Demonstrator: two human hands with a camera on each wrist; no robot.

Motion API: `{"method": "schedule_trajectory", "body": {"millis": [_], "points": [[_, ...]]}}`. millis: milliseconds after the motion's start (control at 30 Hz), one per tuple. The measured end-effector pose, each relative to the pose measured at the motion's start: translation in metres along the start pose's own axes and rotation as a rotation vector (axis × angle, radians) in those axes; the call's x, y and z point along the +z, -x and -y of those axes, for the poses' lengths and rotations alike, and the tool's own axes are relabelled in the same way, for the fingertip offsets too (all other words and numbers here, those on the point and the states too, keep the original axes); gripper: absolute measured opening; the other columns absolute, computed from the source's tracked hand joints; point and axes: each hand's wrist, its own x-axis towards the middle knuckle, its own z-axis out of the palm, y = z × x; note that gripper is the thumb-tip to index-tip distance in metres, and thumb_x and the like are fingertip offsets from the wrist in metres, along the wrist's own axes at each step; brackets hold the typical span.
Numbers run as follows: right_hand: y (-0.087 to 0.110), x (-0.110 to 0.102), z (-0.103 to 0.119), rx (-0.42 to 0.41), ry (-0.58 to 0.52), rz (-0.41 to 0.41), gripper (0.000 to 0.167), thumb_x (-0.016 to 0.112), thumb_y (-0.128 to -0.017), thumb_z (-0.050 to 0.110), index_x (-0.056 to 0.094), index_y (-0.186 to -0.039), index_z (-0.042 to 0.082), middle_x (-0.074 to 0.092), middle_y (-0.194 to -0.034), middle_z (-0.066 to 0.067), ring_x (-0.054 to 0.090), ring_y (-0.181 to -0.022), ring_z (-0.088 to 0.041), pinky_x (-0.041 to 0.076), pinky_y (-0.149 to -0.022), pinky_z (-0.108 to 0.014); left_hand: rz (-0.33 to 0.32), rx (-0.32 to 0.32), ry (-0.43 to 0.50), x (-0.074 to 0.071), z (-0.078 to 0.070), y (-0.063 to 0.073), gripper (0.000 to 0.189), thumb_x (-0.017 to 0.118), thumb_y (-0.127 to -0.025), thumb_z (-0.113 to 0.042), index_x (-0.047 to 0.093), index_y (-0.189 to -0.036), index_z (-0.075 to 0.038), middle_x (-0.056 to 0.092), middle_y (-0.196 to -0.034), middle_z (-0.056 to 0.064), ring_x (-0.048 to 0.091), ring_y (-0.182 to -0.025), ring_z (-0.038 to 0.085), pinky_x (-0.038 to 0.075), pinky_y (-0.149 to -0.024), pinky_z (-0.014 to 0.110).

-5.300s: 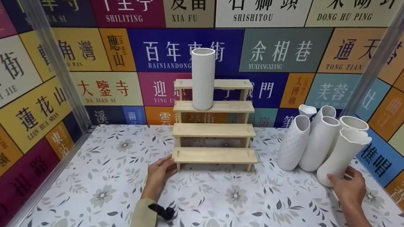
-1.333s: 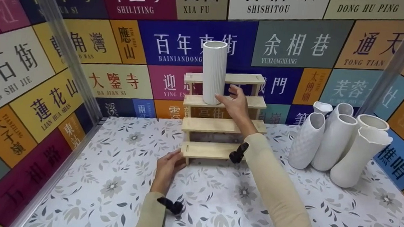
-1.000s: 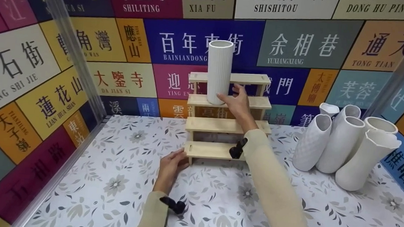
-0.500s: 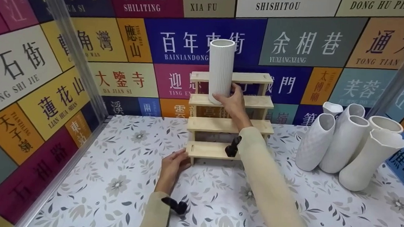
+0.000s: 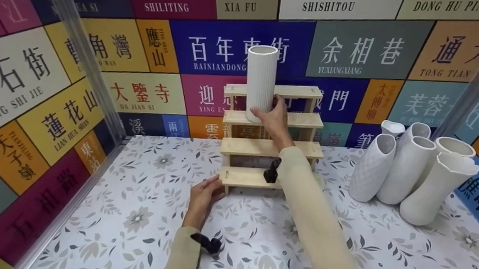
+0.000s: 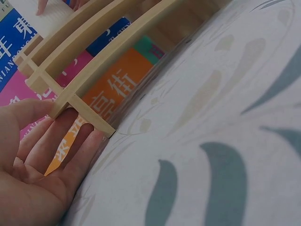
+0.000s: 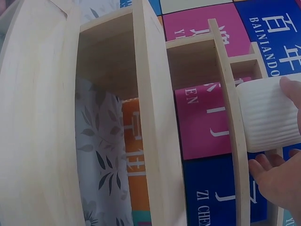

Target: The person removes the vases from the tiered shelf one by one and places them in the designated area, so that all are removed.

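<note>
In the head view, a tall white ribbed vase [image 5: 261,81] stands upright on the second-highest step of a four-step wooden stand [image 5: 263,147]. My right hand [image 5: 274,119] grips its lower part, thumb in front and fingers round the right side. The right wrist view shows the vase [image 7: 270,115] between the thumb and fingers of that hand [image 7: 280,181]. Down at the lowest step's left end, my left hand [image 5: 203,199] holds the stand. In the left wrist view, the left thumb is at the step's corner and the fingers reach behind the leg [image 6: 91,113].
To the right, several white vases stand close together: a diamond-textured one [image 5: 372,169], a smooth slanted-mouth one [image 5: 406,174] and a wavy-rimmed one [image 5: 437,190] among them. A flower-patterned cloth [image 5: 141,236] covers the table. Colourful sign-printed walls [image 5: 245,47] enclose the back and sides.
My right hand has gone from the wavy-rimmed vase to the ribbed vase and now grips it lower down. The ribbed vase sits slightly farther right on its step. My left hand stays at the stand.
</note>
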Motion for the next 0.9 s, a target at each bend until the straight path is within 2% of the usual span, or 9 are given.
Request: {"method": "schedule_trajectory", "body": {"millis": [200, 367, 533, 800, 900], "points": [[-0.002, -0.001, -0.001, 0.015, -0.009, 0.009, 0.094, 0.078, -0.088, 0.029, 0.018, -0.158, 0.014, 0.034, -0.160, -0.009, 0.038, -0.146, -0.026, 0.037, -0.122, -0.041, 0.016, 0.010, 0.023, 0.001, 0.001, 0.000, 0.041, 0.072, -0.092, -0.016, 0.064, -0.130, -0.002, 0.071, -0.122, 0.021, 0.074, -0.091, 0.017, 0.064, -0.083, 0.030], [-0.003, 0.002, -0.001, 0.011, 0.046, -0.001, 0.093, 0.080, -0.086, 0.028, 0.021, -0.157, 0.013, 0.036, -0.159, -0.011, 0.040, -0.145, -0.028, 0.037, -0.122, -0.043, 0.002, 0.004, 0.029, 0.002, -0.002, 0.000, 0.041, 0.072, -0.092, -0.016, 0.064, -0.130, -0.002, 0.073, -0.117, 0.019, 0.074, -0.089, 0.017, 0.064, -0.082, 0.030], [-0.001, 0.004, 0.000, -0.023, 0.112, -0.063, 0.094, 0.084, -0.081, 0.030, 0.028, -0.154, 0.010, 0.042, -0.150, -0.013, 0.046, -0.138, -0.030, 0.042, -0.118, -0.045, -0.005, 0.000, 0.011, 0.002, -0.003, -0.001, 0.040, 0.072, -0.092, -0.016, 0.065, -0.130, -0.003, 0.073, -0.118, 0.019, 0.075, -0.092, 0.019, 0.064, -0.083, 0.030], [0.012, 0.007, -0.006, -0.100, 0.133, -0.121, 0.092, 0.084, -0.077, 0.035, 0.035, -0.150, 0.011, 0.046, -0.142, -0.013, 0.052, -0.130, -0.029, 0.047, -0.112, -0.045, -0.005, -0.027, 0.021, 0.000, -0.003, -0.001, 0.041, 0.073, -0.092, -0.017, 0.065, -0.131, -0.005, 0.071, -0.123, 0.019, 0.074, -0.099, 0.020, 0.064, -0.085, 0.030], [0.020, 0.002, -0.009, -0.129, 0.128, -0.138, 0.091, 0.086, -0.075, 0.035, 0.037, -0.149, 0.012, 0.048, -0.139, -0.012, 0.053, -0.126, -0.028, 0.049, -0.109, -0.044, 0.000, -0.029, 0.035, 0.001, -0.002, -0.002, 0.041, 0.073, -0.091, -0.016, 0.065, -0.130, -0.005, 0.071, -0.123, 0.020, 0.074, -0.099, 0.021, 0.064, -0.086, 0.031]]}}
